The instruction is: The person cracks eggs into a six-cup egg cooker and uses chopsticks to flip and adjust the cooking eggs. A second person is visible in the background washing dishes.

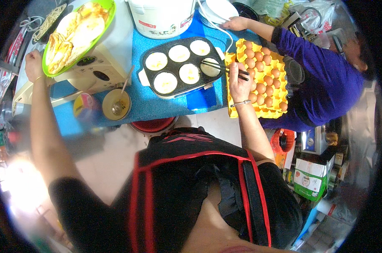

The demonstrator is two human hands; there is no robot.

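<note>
Black chopsticks [224, 67] are held in my right hand [240, 80], their tips at the right-hand round egg in an electric egg pan [168, 64]. All of the pan's round wells hold pale, cooking eggs. Beside the pan, under and past my right hand, lie yellow egg trays [277, 107] with several brown eggs. My left hand [34, 64], its fingers curled, is at the left edge of a green plate [109, 22] piled with fried eggs [80, 31]; whether it grips the plate or something else cannot be told. A bowl [127, 109] with a spoon stands nearer me.
A white rice cooker [162, 19] stands behind the pan. At the right, a co-worker's purple sleeve [317, 63] and hand [236, 23] reach to white plates [221, 11]. A cream microwave [96, 69] lies beneath the green plate. A red basin [153, 125] is under the table edge.
</note>
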